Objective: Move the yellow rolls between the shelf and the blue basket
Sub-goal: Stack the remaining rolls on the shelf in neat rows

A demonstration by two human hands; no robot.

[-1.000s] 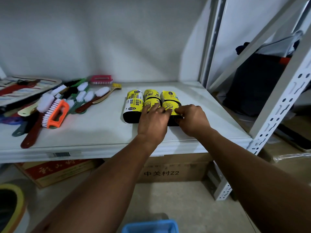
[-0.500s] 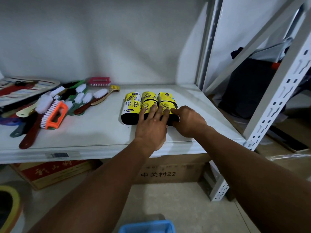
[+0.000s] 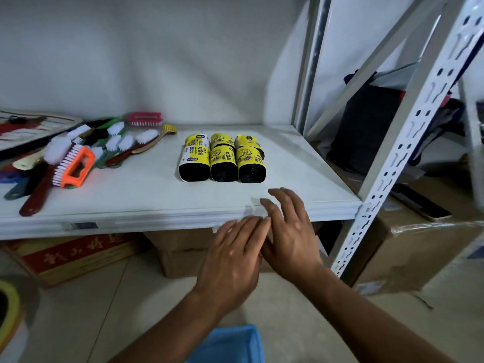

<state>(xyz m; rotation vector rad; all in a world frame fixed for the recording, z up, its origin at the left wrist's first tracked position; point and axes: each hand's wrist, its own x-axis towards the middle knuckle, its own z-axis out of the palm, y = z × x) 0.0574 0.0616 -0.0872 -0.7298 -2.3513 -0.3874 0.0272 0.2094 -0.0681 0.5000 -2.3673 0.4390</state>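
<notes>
Both hands pulled back off yellow rolls point(image 3: 222, 158); left hand point(image 3: 231, 258), right hand point(image 3: 290, 231) open, empty, near shelf point(image 3: 131, 203) edge

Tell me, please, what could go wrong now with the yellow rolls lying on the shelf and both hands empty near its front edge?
1. The yellow rolls lie on their sides in a tight block; a nudge from the left hand or right hand may start one rolling toward the shelf edge.
2. The brushes are piled loosely close by, so a wide reach might knock them.
3. The blue basket sits low, barely in view, so a drop could miss it.
</notes>
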